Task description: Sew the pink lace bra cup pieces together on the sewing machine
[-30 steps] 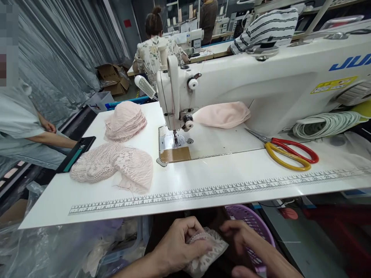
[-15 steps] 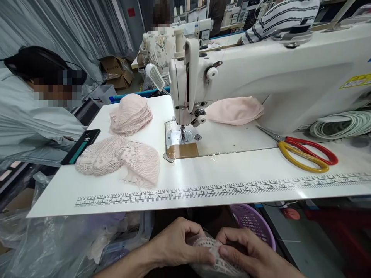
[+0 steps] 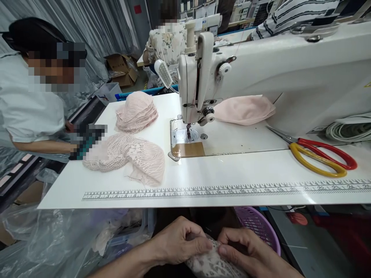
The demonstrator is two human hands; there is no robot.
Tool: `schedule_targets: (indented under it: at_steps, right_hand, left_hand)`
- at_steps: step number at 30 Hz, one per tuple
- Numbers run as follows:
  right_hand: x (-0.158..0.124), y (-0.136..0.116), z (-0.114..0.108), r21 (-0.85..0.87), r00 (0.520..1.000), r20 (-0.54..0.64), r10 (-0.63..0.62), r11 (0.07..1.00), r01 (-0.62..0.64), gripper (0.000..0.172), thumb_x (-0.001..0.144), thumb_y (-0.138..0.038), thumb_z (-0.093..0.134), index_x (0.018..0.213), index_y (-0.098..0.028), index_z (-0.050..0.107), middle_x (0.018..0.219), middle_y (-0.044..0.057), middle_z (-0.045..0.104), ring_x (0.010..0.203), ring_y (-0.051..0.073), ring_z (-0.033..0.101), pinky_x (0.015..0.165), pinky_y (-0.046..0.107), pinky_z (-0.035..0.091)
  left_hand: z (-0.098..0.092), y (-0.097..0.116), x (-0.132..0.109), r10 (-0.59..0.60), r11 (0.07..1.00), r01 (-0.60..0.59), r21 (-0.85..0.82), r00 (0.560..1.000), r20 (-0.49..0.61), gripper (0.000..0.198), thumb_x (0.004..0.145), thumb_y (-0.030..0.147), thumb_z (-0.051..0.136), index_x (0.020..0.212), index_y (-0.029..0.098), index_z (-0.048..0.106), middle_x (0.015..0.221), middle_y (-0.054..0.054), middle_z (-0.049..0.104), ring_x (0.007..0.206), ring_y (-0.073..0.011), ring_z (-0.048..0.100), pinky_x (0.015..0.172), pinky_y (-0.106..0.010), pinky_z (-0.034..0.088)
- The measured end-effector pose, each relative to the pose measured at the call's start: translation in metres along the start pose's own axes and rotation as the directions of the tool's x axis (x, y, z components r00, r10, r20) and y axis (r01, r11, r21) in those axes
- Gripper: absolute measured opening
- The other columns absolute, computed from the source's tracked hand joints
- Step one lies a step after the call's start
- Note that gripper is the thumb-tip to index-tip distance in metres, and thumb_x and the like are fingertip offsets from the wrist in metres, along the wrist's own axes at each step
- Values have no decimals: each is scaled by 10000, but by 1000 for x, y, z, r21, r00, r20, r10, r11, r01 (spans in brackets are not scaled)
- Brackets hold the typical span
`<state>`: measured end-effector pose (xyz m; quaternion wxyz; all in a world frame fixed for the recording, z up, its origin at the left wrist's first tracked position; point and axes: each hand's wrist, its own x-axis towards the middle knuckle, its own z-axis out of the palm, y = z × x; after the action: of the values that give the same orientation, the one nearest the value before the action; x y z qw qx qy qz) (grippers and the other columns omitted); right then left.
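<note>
Below the table's front edge, my left hand (image 3: 184, 239) and my right hand (image 3: 243, 247) pinch a pale piece of lace fabric (image 3: 216, 260) between thumbs and fingers, close together. The lower part of the lace runs out of view. On the table, two pink lace pieces (image 3: 145, 158) lie spread to the left of the sewing machine's needle plate (image 3: 185, 136). Behind them sits a stack of pink lace cups (image 3: 137, 110). A smooth pink cup piece (image 3: 246, 110) rests under the machine arm.
The white sewing machine (image 3: 261, 73) fills the right back. Scissors (image 3: 319, 154) with red and yellow handles lie at right. A printed ruler (image 3: 203, 193) runs along the front edge. A purple basket (image 3: 257, 227) and plastic bags (image 3: 58, 239) are below. A co-worker (image 3: 31, 100) leans in at left.
The view has shifted, so the table appears further right. My hands have turned the lace, showing more patterned surface. The co-worker's hand now reaches the dark phone-like object at the table's left edge.
</note>
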<state>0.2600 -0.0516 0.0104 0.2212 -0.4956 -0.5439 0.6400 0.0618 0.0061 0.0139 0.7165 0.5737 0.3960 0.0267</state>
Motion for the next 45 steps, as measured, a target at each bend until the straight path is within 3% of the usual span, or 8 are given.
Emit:
schedule_targets:
  at_steps: [4,8,11,16,30,36,41,45]
  right_hand:
    - [1,-1,1,2,1000,-4,22,1000,-22,414,822,-555,494,629,-189,491,584,-44,400,570,102,363,525,217,284]
    - [0,0,2,-9,999,-50,5,1000,-5,466,828,-589,463,588,-190,456,557,-49,352,537,96,320,498,223,255]
    - [-2,7,1,36,999,-41,-21,999,22,477,854,-599,406,603,-194,441,585,-48,331,555,102,307,512,229,265]
    - [-2,10,-1,33,998,9,-60,998,60,409,872,-557,397,792,-190,559,685,-19,458,635,125,396,575,237,315]
    - [4,-1,4,-78,997,-70,-14,997,8,396,864,-532,422,649,-200,439,589,-51,359,562,101,323,504,221,275]
    - [4,4,2,-40,999,-23,-46,998,45,394,877,-536,391,700,-196,482,618,-44,393,567,102,347,508,216,300]
    - [2,6,12,-240,975,-174,-142,966,98,272,872,-428,457,704,-219,497,633,-27,497,601,130,465,552,233,353]
    - [4,11,14,-140,950,-250,-188,978,157,243,884,-394,435,726,-230,521,668,-22,522,610,129,479,567,229,375]
  left_hand:
    - [-1,0,1,4,999,-1,-41,998,59,378,682,448,701,632,80,631,511,51,407,499,-53,333,445,-158,253]
    - [2,1,5,-40,996,42,-76,999,25,301,577,332,793,695,77,686,550,36,489,522,-59,390,476,-156,309]
    - [4,1,7,-81,990,83,-113,997,15,311,579,344,787,706,73,701,555,17,531,508,-71,434,481,-171,349]
    - [3,0,8,-97,991,97,-98,995,-3,302,571,336,789,699,78,700,531,28,517,496,-66,432,475,-168,341]
    - [6,-1,9,-69,993,64,-97,997,-47,283,594,325,766,713,83,682,556,16,570,519,-93,506,484,-176,350]
    - [4,-3,9,-81,988,76,-135,996,-33,308,602,361,752,722,83,690,534,15,549,496,-89,473,496,-196,365]
    - [5,0,9,-88,983,80,-163,995,-40,263,597,320,733,675,83,651,527,25,528,485,-76,443,477,-186,334]
    - [4,0,8,-123,974,109,-199,990,-63,306,560,346,754,665,83,637,511,31,515,467,-65,415,457,-181,300]
